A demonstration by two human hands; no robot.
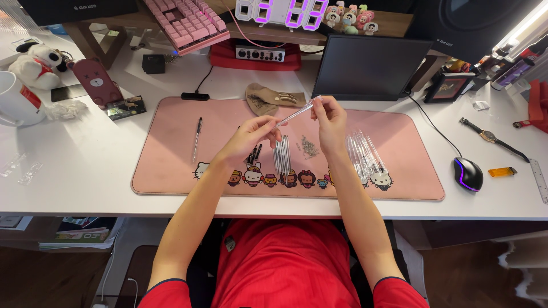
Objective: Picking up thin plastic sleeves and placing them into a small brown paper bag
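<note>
1. Red shirt [285,268] fills the bottom of the view, closest to the lens, with both bare forearms reaching up from it over the counter [85,171].
2. Both hands meet above the middle of a pink desk mat [171,142], holding one clear pen barrel [297,114] between them; it slants up to the right, raised off the mat.
3. Left hand [251,137] pinches the lower end of the barrel with fingertips pressed together around it.
4. Right hand [330,120] pinches the upper end, thumb and fingers closed on the tip.
5. Directly under the hands lies a row of thin refills [282,157], side by side, with a few dark small parts [254,154] just to their left and a small heap of tiny springs [310,147] just to their right.
6. Farther right on the mat lies a batch of clear barrels [365,154], near the right forearm.
7. One finished pen [197,137] lies alone on the left part of the mat, well apart from the rest.
8. A tan pouch [271,98] rests at the mat's far edge, beside a dark tablet screen [368,68] propped upright.
9. Off the mat to the right sit a black mouse [468,174], an orange lighter [502,171] and a wristwatch [491,137].
10. At the left stand a white mug [17,100] and a plush dog [37,65]; a pink keyboard [185,23] lies at the back.
</note>
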